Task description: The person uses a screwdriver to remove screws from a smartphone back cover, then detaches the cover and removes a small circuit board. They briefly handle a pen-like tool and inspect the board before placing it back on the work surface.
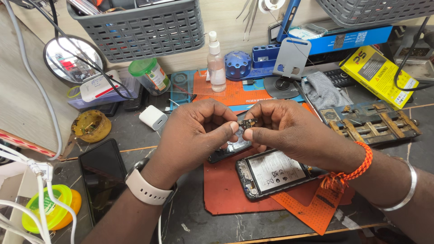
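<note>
far left: dark phone (102, 178) flat on the bench, white charger block (153, 117) above it. left hand (194, 133) raised over the orange mat (226, 190), wrist with pale watch strap angled in from lower left, fingers curled, thumb and forefinger pinched shut on one end of a small circuit board (247, 123). board held level in mid-air between both hands, above the bench. right hand (289, 131) opposite, knuckles up, fingertips clamped on the board's other end, orange thread band and metal bangle on the wrist. beneath: opened phone with battery showing (272, 173) on the mat. far right: metal clamp jig (370, 123).
</note>
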